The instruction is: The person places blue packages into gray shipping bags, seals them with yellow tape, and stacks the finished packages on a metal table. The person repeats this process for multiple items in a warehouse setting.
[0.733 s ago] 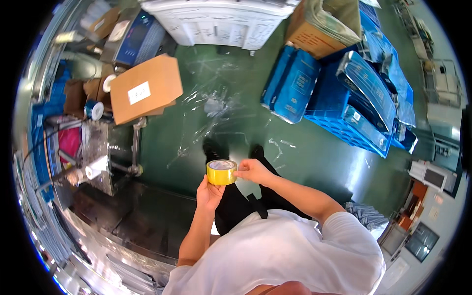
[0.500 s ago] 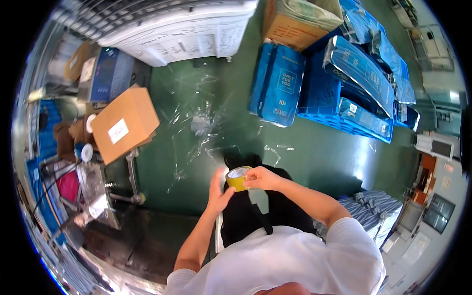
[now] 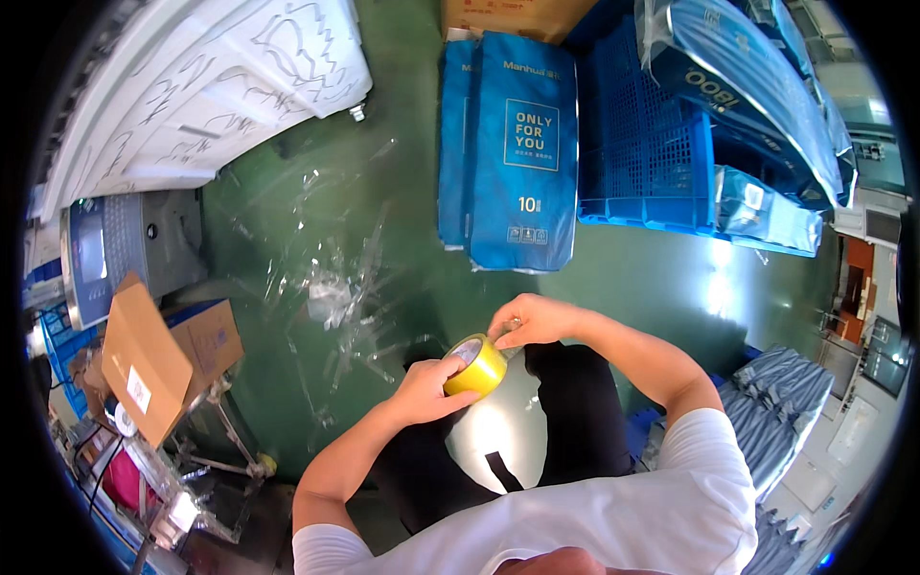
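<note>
A roll of yellow packing tape [image 3: 491,372] is tilted above my lap, its pale inner core turned to the upper left. My left hand [image 3: 424,391] grips its left side, with the thumb along the lower edge and fingers over the core. At the roll's upper right edge are the bent, pinched fingertips of my right hand [image 3: 539,320]. Whether a strip of tape is between them is too small to tell.
Blue plastic-wrapped packs [image 3: 522,153] stand on the green floor ahead, beside a blue crate [image 3: 642,144] holding more packs. A white bin [image 3: 211,86] is at the far left, above an open cardboard box [image 3: 144,359]. Clear plastic scraps [image 3: 331,297] litter the floor.
My left hand has gone from open beside the tape roll to gripping it. My right hand has shifted from holding the roll to pinching at its edge. The view has moved closer to the packs.
</note>
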{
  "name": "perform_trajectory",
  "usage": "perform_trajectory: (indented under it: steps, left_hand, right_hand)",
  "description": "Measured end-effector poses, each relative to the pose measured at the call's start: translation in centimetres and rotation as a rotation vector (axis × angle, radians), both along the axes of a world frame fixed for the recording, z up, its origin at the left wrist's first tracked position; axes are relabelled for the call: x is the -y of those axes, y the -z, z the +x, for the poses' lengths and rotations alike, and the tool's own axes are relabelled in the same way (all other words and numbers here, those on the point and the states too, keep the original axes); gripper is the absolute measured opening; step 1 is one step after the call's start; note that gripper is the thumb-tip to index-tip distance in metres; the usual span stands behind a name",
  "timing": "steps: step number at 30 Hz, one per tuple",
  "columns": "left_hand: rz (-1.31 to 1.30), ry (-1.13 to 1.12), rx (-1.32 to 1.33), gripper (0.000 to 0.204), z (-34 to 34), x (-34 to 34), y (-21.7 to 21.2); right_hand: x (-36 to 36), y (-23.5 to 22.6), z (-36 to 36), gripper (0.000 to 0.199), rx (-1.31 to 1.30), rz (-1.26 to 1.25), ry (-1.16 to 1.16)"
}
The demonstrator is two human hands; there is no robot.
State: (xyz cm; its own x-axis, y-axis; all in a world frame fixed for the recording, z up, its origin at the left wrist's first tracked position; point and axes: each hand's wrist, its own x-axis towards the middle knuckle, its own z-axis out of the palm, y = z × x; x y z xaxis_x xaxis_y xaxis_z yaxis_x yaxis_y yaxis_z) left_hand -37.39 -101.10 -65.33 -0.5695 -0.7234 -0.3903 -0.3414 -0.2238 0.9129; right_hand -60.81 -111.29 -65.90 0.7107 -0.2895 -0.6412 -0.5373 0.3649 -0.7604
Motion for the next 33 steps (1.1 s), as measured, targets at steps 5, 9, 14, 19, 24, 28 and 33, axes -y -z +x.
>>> perform_trajectory:
  steps: [5, 9, 14, 19, 24, 28, 33]
  left_hand:
    - [-0.327, 0.080, -0.072, 0.031, -2.9, 2.9, 7.6]
    - [-0.485, 0.193, -0.224, 0.035, -5.1, 4.3, 14.0]
    - [-0.175, 0.126, -0.058, 0.038, -6.7, 6.0, 14.7]
    - [-0.011, 0.010, -0.082, 0.036, -6.4, 5.1, 12.8]
    - [0.025, 0.034, -0.114, 0.037, -6.6, 5.4, 13.7]
    - [-0.038, 0.081, -0.083, 0.039, -7.6, 6.5, 12.7]
    - [0.062, -0.010, -0.118, 0.034, -9.2, 6.6, 12.0]
  right_hand:
    - [2.2, 9.3, -4.0, 0.014, 0.333, -0.350, 0.100]
    - [4.3, 13.1, -5.6, 0.015, 0.241, -0.171, 0.087]
    - [5.5, 16.4, -6.2, 0.012, 0.218, -0.083, 0.236]
    - [5.5, 15.7, -5.2, 0.014, 0.241, -0.306, 0.120]
    - [5.9, 17.0, -5.5, 0.014, 0.220, -0.246, 0.193]
    - [6.1, 15.9, -6.4, 0.013, 0.207, -0.244, 0.247]
    - [5.8, 16.6, -8.4, 0.011, 0.250, -0.399, 0.321]
